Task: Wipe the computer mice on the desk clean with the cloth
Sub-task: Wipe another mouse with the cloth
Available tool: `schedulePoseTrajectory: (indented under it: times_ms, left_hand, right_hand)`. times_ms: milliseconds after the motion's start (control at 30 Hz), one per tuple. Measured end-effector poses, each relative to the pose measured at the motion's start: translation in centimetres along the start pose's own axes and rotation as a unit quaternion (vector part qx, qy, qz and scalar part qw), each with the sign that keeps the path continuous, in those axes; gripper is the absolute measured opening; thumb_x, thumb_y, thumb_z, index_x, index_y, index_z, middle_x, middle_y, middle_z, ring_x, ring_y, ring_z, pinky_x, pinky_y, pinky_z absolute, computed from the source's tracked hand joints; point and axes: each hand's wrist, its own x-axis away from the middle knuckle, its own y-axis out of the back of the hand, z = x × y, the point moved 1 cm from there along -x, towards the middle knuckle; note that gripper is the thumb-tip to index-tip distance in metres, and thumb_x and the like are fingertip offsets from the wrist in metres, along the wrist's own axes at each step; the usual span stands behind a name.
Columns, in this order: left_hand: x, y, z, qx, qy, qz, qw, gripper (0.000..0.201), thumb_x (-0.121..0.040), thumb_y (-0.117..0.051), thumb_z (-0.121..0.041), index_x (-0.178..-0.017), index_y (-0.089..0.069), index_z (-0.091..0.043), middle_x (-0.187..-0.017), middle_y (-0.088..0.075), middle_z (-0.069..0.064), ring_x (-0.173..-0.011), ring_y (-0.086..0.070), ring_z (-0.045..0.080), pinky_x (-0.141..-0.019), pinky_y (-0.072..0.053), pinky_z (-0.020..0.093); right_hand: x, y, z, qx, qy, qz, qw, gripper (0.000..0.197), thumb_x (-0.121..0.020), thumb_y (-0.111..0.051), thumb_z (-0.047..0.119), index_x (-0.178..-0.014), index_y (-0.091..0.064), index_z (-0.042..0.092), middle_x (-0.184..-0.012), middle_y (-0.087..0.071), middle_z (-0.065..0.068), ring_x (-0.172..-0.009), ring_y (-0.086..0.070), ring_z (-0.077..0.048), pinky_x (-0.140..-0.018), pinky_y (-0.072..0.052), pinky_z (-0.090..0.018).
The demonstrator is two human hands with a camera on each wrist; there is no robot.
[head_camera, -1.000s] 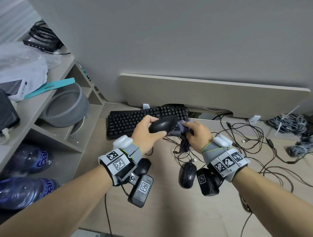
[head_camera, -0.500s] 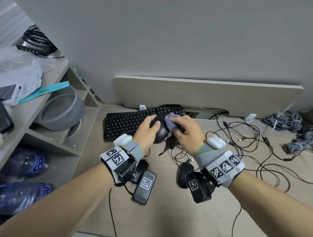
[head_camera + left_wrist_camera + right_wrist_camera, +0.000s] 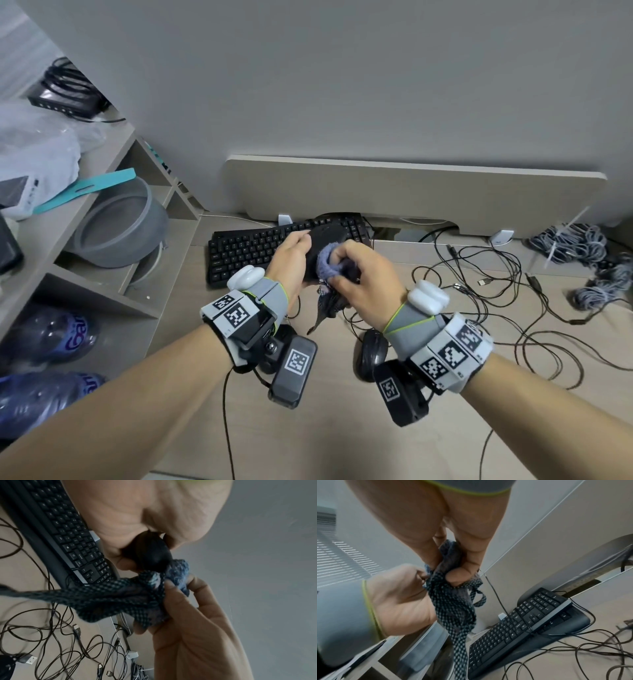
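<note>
My left hand (image 3: 297, 255) grips a black computer mouse (image 3: 325, 240) lifted above the desk, in front of the keyboard. My right hand (image 3: 356, 274) pinches a bunched blue-grey cloth (image 3: 328, 263) and presses it against the near side of that mouse. In the left wrist view the mouse (image 3: 152, 553) shows between my left fingers, with the cloth (image 3: 130, 596) against its tip. The cloth (image 3: 452, 601) hangs in a checkered tail below my right thumb. A second black mouse (image 3: 371, 353) lies on the desk under my right wrist.
A black keyboard (image 3: 253, 250) sits behind my hands by the desk's back panel (image 3: 411, 192). Tangled black cables (image 3: 496, 291) spread over the right side, with grey cable bundles (image 3: 568, 243) at the far right. Shelves with a grey bowl (image 3: 120, 226) stand on the left.
The right hand brought the cloth onto the mouse and has drawn it down toward the mouse's near end. The left hand tilted the mouse more upright.
</note>
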Motion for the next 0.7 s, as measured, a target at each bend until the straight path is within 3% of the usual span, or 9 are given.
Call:
schedulePoseTrajectory:
  times_ms: [133, 200, 233, 300, 367, 433, 500, 633, 700]
  left_hand:
    - [-0.3, 0.1, 0.5, 0.008, 0.024, 0.01, 1.0, 0.027, -0.104, -0.035, -0.018, -0.119, -0.056, -0.009, -0.105, -0.062, 0.021, -0.073, -0.061, 0.028, -0.054, -0.046, 0.03]
    - [-0.2, -0.1, 0.2, 0.012, 0.028, 0.015, 0.999, 0.026, -0.104, -0.035, -0.018, -0.117, -0.057, -0.012, -0.099, -0.061, 0.017, -0.068, -0.058, 0.025, -0.048, -0.04, 0.023]
    - [-0.2, -0.2, 0.1, 0.024, 0.025, 0.018, 0.999, 0.027, -0.103, -0.036, -0.017, -0.118, -0.057, -0.011, -0.1, -0.061, 0.017, -0.069, -0.058, 0.025, -0.046, -0.042, 0.022]
    - [-0.5, -0.3, -0.1, 0.059, 0.021, 0.022, 0.998, 0.03, -0.103, -0.036, -0.014, -0.122, -0.058, -0.004, -0.11, -0.063, 0.023, -0.081, -0.063, 0.03, -0.053, -0.053, 0.028]
    - [-0.4, -0.1, -0.1, 0.066, 0.027, 0.015, 0.997, 0.031, -0.102, -0.037, -0.014, -0.121, -0.058, -0.003, -0.115, -0.064, 0.025, -0.091, -0.064, 0.033, -0.062, -0.057, 0.033]
    - [-0.3, 0.0, 0.1, 0.033, 0.032, 0.022, 0.999, 0.027, -0.102, -0.037, -0.019, -0.115, -0.06, -0.011, -0.11, -0.063, 0.023, -0.079, -0.063, 0.029, -0.049, -0.05, 0.025]
    - [-0.3, 0.1, 0.2, -0.001, 0.024, 0.023, 0.999, 0.024, -0.102, -0.037, -0.021, -0.105, -0.061, -0.019, -0.107, -0.063, 0.017, -0.076, -0.061, 0.026, -0.048, -0.045, 0.023]
    - [-0.3, 0.0, -0.1, -0.028, -0.007, 0.006, 1.0, 0.021, -0.1, -0.042, -0.026, -0.107, -0.062, -0.027, -0.119, -0.064, 0.011, -0.102, -0.064, 0.028, -0.076, -0.057, 0.04]
    - [0.1, -0.1, -0.2, -0.054, -0.015, 0.008, 0.998, 0.023, -0.103, -0.038, -0.023, -0.12, -0.055, -0.023, -0.121, -0.061, 0.013, -0.096, -0.064, 0.027, -0.067, -0.055, 0.036]
  right_hand:
    - [-2.4, 1.3, -1.4, -0.056, -0.089, -0.044, 0.993, 0.025, -0.074, -0.066, 0.002, -0.075, -0.048, 0.019, -0.066, -0.05, 0.007, -0.059, -0.048, -0.016, -0.056, -0.05, -0.039]
    - [-2.8, 1.7, -1.7, -0.116, -0.126, -0.063, 0.983, 0.026, -0.077, -0.063, -0.004, -0.075, -0.046, 0.015, -0.066, -0.051, 0.002, -0.057, -0.051, -0.021, -0.054, -0.053, -0.047]
    - [-2.5, 1.5, -1.4, -0.108, -0.113, -0.06, 0.986, 0.025, -0.078, -0.063, -0.003, -0.076, -0.046, 0.016, -0.066, -0.051, 0.003, -0.057, -0.05, -0.018, -0.055, -0.052, -0.044]
    - [-1.5, 0.9, -0.6, -0.047, -0.07, -0.026, 0.996, 0.025, -0.075, -0.065, 0.001, -0.077, -0.047, 0.018, -0.064, -0.049, 0.009, -0.056, -0.045, -0.01, -0.055, -0.044, -0.031]
    - [-1.3, 0.8, -0.3, -0.032, -0.063, 0.008, 0.997, 0.027, -0.073, -0.066, 0.002, -0.076, -0.047, 0.021, -0.063, -0.048, 0.01, -0.055, -0.043, -0.009, -0.054, -0.043, -0.028]
    - [-2.5, 1.5, -0.7, -0.097, -0.115, -0.019, 0.988, 0.028, -0.076, -0.064, -0.006, -0.077, -0.047, 0.016, -0.066, -0.049, 0.001, -0.054, -0.048, -0.01, -0.048, -0.051, -0.03]
    - [-3.2, 2.2, -0.8, -0.123, -0.137, -0.058, 0.981, 0.025, -0.078, -0.061, -0.009, -0.08, -0.047, 0.012, -0.069, -0.049, -0.002, -0.053, -0.049, -0.009, -0.045, -0.052, -0.034]
    - [-0.8, 0.8, 1.1, 0.04, 0.013, -0.002, 0.999, 0.016, -0.07, -0.063, 0.013, -0.082, -0.055, 0.02, -0.076, -0.051, 0.001, -0.069, -0.046, -0.012, -0.064, -0.038, -0.022]
    - [-0.6, 0.6, 1.3, 0.059, 0.024, 0.022, 0.998, 0.017, -0.07, -0.064, 0.017, -0.087, -0.062, 0.017, -0.08, -0.052, -0.004, -0.074, -0.047, -0.015, -0.066, -0.036, -0.021]
